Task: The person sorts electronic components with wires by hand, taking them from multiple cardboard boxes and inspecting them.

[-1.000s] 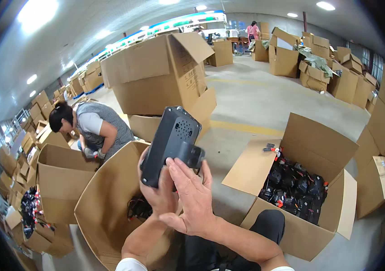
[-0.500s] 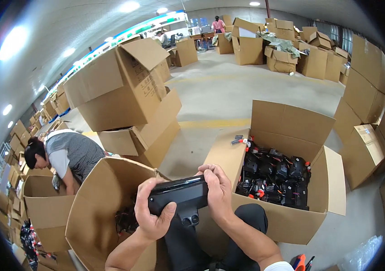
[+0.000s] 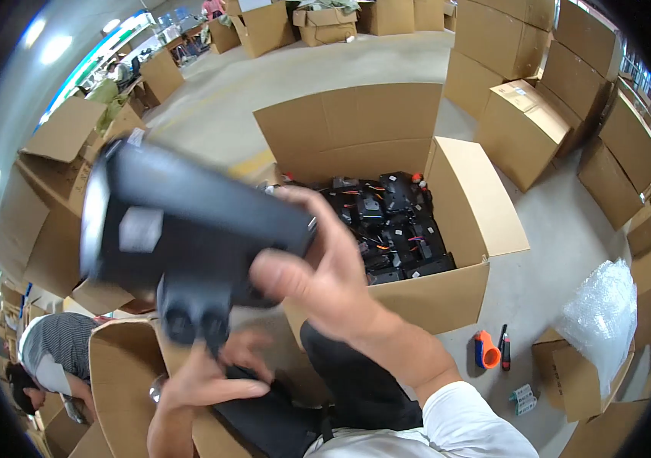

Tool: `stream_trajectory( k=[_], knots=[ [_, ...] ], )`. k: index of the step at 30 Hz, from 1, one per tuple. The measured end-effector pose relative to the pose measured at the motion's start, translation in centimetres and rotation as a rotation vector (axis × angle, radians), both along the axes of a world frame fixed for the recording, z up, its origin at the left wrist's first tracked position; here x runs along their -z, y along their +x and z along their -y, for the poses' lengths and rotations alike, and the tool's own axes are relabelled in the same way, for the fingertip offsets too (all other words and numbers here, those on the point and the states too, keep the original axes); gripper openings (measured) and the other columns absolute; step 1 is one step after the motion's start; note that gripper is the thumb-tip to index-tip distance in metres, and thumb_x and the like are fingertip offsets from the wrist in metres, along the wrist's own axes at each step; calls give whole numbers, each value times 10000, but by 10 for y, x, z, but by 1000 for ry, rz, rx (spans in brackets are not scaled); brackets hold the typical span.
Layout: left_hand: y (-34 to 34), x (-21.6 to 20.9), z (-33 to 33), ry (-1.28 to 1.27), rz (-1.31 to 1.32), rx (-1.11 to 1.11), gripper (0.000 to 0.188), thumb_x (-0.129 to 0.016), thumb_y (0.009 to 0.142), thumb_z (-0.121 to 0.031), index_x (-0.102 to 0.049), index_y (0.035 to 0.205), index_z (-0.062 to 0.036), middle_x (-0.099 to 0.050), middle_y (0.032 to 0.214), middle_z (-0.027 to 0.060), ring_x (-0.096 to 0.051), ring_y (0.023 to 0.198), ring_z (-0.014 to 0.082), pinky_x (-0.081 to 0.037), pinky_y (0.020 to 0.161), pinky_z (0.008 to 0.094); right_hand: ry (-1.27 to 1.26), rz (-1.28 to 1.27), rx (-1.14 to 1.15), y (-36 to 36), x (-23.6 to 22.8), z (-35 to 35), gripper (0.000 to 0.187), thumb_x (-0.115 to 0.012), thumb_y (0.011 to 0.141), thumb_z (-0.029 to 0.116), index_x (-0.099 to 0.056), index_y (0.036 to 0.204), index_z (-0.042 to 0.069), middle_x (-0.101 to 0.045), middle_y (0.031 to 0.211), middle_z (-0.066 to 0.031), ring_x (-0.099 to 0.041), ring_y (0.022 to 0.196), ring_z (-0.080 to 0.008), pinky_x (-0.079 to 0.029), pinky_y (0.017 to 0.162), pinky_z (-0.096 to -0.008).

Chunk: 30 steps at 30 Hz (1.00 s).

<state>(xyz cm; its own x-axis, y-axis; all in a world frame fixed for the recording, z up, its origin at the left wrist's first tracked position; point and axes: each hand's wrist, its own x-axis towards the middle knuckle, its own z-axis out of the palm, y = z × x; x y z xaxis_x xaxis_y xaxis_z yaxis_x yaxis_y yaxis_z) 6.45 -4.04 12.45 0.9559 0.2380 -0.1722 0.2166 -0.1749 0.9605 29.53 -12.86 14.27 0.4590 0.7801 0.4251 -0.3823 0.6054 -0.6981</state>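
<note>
Raised close in front of me is a long black plastic housing (image 3: 211,221), smeared by motion. It carries a white label, and two round stubs stick out from its lower side. My right hand (image 3: 325,267) grips its right end, thumb on the near face. Below the stubs, my left hand (image 3: 215,374) has its fingers apart and nothing in it; part of it is hidden behind a stub. Beyond my right hand stands an open cardboard box (image 3: 463,206) filled with similar black units (image 3: 394,221) and coloured wires.
An open carton (image 3: 123,359) stands by my left arm, with a bent-over co-worker (image 3: 54,351) past it. On the floor to the right lie an orange-and-blue tape tool (image 3: 486,349), a red-and-black cutter (image 3: 505,347) and bubble wrap (image 3: 604,313) on a small box. Cartons line the back.
My left hand has let go of the black housing. My right hand has lifted it left and closer, tilting it. The view has swung right and down.
</note>
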Motion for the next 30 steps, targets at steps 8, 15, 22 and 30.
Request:
stream_trajectory(
  k=[8, 15, 22, 30],
  knots=[
    [36, 32, -88, 537, -300, -134, 248, -698, 810, -34, -665, 1052, 12, -658, 762, 37, -639, 687, 93, -495, 572, 234, -497, -331, 67, 144, 134, 12, 466, -718, 901, 229, -515, 1259, 11, -621, 1143, -114, -650, 1002, -195, -566, 873, -376],
    [216, -14, -115, 1129, 481, -324, 496, -767, 768, -151, -595, 1225, -58, -571, 1264, 160, -520, 1210, 337, -376, 1063, 446, -568, -274, 668, 307, 252, -30, 456, -712, 900, 253, -526, 1229, -3, -653, 1045, -102, -667, 906, -210, -553, 775, -387],
    [161, 21, -107, 1334, 203, -59, 512, -799, 696, -87, -614, 1172, -44, -565, 1276, 144, -503, 1272, 339, -306, 1115, 546, -1220, 63, 1393, 375, 365, -55, 698, -760, 830, 321, -440, 1279, -108, -600, 1208, -226, -647, 1023, -311, -509, 897, -395],
    [-48, 22, -106, 1105, -306, -654, 445, -618, 751, 68, -584, 1193, 32, -563, 1307, 184, -497, 1279, 368, -334, 1118, 453, -1011, -667, 716, 373, 385, -54, 701, -681, 908, 447, -392, 1358, -7, -557, 1305, -178, -593, 1140, -360, -468, 1012, -533]
  ],
)
